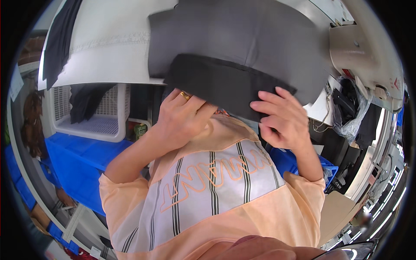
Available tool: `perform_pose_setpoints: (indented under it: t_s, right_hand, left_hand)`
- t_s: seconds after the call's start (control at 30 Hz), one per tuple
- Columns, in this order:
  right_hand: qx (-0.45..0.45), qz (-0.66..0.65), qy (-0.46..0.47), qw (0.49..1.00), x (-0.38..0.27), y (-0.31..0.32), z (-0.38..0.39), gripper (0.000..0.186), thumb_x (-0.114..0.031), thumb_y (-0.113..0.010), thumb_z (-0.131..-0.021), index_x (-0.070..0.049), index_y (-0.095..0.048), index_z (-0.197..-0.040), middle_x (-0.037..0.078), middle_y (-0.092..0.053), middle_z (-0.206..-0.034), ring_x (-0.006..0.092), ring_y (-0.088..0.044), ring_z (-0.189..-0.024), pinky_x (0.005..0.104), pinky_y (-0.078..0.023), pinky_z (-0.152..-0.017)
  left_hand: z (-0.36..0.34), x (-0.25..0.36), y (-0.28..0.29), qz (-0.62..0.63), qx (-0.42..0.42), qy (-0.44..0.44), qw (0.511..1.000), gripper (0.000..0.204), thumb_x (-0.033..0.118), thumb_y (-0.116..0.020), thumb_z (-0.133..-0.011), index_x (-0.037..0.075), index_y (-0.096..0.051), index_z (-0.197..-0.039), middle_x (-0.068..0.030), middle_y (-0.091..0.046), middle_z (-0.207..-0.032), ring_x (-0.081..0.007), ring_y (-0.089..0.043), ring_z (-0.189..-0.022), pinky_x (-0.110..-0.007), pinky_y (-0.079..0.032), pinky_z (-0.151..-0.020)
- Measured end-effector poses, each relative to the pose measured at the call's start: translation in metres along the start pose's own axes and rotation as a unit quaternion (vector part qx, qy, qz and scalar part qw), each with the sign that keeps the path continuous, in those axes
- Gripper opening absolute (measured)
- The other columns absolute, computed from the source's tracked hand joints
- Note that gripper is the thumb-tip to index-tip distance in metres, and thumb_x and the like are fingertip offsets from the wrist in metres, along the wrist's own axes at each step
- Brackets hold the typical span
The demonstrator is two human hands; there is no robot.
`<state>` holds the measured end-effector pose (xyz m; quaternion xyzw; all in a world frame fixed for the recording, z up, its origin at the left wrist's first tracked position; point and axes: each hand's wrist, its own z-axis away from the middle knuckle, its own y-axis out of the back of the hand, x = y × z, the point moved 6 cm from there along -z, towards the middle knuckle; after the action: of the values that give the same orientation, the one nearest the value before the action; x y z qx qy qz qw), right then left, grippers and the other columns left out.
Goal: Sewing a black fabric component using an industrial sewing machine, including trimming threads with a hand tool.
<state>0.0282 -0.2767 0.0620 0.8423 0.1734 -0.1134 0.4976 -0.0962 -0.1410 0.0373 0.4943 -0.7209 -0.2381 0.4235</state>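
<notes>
A large dark grey piece of fabric (242, 30) lies over the near edge of the white table, its black near part (212, 80) folded up or turned over toward me. My left hand (184, 113), with a gold ring on one finger, is closed at the left of the fabric's near edge; its fingertips are hidden by the cloth. On the right, my right hand (284, 118) has its fingers bent over the black part and its thumb at the edge, holding the fabric there.
A beige sewing machine (359, 56) stands at the right. Dark cloth (60, 39) hangs off the white table (108, 56) at the left. Below are a white plastic basket (123, 112) and a blue bin (73, 169). A clear plastic bag (351, 117) hangs by the machine.
</notes>
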Motion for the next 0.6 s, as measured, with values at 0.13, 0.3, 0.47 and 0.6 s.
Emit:
perform_pose_setpoints:
  t_s: [0.13,0.3,0.47,0.6]
  right_hand:
    - [0.025,-0.015,-0.054,0.998,0.013,-0.017,0.024,0.017,-0.004,-0.068,-0.068,-0.012,-0.054,-0.072,0.002,-0.072,-0.091,0.0265,-0.067,-0.102,0.0464,-0.045,-0.099]
    - [0.041,-0.041,-0.022,0.998,0.017,-0.019,0.024,0.017,-0.006,-0.069,-0.067,-0.013,-0.054,-0.07,0.002,-0.072,-0.093,0.0278,-0.065,-0.105,0.0475,-0.043,-0.101]
    - [-0.056,-0.066,-0.017,0.996,0.015,-0.019,0.026,0.015,-0.009,-0.069,-0.071,-0.011,-0.055,-0.068,0.003,-0.069,-0.089,0.0282,-0.065,-0.103,0.0474,-0.041,-0.103]
    - [0.083,-0.098,-0.083,0.988,0.025,0.008,0.019,0.017,-0.009,-0.077,-0.07,-0.007,-0.06,-0.073,0.005,-0.068,-0.087,0.0272,-0.066,-0.097,0.0423,-0.052,-0.086]
  left_hand:
    - [-0.009,0.024,0.015,-0.007,-0.157,0.009,0.987,0.033,0.017,-0.068,-0.067,0.006,-0.066,-0.098,-0.0073,-0.062,-0.099,-0.0211,-0.06,-0.086,-0.034,-0.049,-0.074]
    - [-0.03,0.036,0.008,-0.082,-0.12,-0.043,0.988,0.052,0.023,-0.073,-0.069,0.011,-0.061,-0.118,-0.0077,-0.061,-0.117,-0.0225,-0.056,-0.109,-0.044,-0.044,-0.092]
    - [-0.027,0.006,-0.02,0.01,-0.087,-0.073,0.993,0.057,0.021,-0.066,-0.058,0.004,-0.065,-0.112,-0.0105,-0.061,-0.119,-0.0259,-0.06,-0.105,-0.04,-0.05,-0.087]
    - [-0.02,0.005,-0.021,0.014,-0.048,-0.074,0.996,0.048,0.017,-0.064,-0.061,0.002,-0.067,-0.106,-0.0107,-0.063,-0.115,-0.026,-0.062,-0.1,-0.035,-0.053,-0.08]
